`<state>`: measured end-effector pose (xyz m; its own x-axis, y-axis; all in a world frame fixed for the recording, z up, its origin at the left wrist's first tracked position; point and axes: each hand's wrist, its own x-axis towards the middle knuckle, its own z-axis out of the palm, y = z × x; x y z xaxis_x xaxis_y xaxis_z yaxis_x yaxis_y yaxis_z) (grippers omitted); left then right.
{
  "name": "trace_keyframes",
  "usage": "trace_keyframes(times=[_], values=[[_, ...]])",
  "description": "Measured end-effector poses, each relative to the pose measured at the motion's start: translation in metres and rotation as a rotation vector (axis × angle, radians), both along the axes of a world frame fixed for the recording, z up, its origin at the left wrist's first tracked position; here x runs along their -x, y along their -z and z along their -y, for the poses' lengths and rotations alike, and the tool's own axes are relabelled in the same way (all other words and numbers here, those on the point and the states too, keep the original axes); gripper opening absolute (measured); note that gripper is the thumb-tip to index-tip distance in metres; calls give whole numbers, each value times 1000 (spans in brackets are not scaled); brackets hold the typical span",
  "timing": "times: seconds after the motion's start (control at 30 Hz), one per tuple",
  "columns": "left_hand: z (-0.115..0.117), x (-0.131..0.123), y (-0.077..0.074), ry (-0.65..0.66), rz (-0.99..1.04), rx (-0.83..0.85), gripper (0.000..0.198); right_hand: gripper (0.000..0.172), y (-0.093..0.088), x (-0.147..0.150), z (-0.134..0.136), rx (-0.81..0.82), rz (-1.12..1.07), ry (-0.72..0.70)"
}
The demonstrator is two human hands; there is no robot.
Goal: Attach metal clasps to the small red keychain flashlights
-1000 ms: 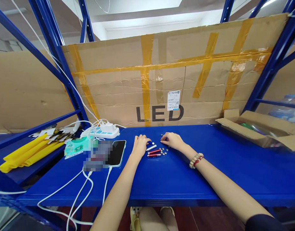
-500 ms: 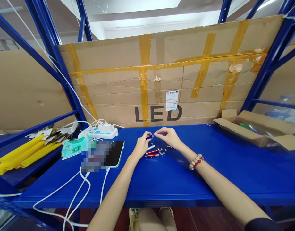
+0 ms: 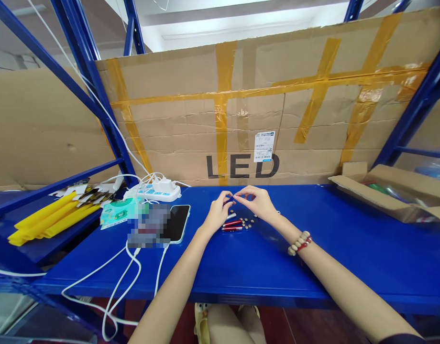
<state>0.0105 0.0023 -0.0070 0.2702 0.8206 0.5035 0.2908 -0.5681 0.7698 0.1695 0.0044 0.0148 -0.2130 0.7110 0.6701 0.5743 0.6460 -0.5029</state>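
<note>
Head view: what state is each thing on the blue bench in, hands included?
Left hand: raised, pinching a small dark part.
Right hand: raised, fingertips meeting the left's.
Red tubes: lying flat.
Button cells: loose, scattered.
Phone: screen dark, cable attached.
Power strip: plugs in.
Cardboard box: flaps open.
</note>
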Motion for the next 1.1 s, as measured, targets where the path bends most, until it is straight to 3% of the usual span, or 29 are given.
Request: trace_keyframes(times=[0.43, 0.57, 0.67, 0.83, 1.1], values=[[-4, 2, 5, -54, -131, -37, 19, 26, -1, -3, 1, 62, 182, -59], [-9, 3, 8, -156, -118, -35, 17, 23, 4, -5, -5, 113, 91, 4], [-11, 5, 9, -222, -108, -21, 15, 21, 13, -9, -11, 113, 263, 45], [-9, 5, 8, -151, -76, -44, 18, 23, 25, -12, -17, -6, 650, -97], [-3, 2, -1, -74, -28, -103, 15, 18, 25, -12, -21, -26, 736, -25]])
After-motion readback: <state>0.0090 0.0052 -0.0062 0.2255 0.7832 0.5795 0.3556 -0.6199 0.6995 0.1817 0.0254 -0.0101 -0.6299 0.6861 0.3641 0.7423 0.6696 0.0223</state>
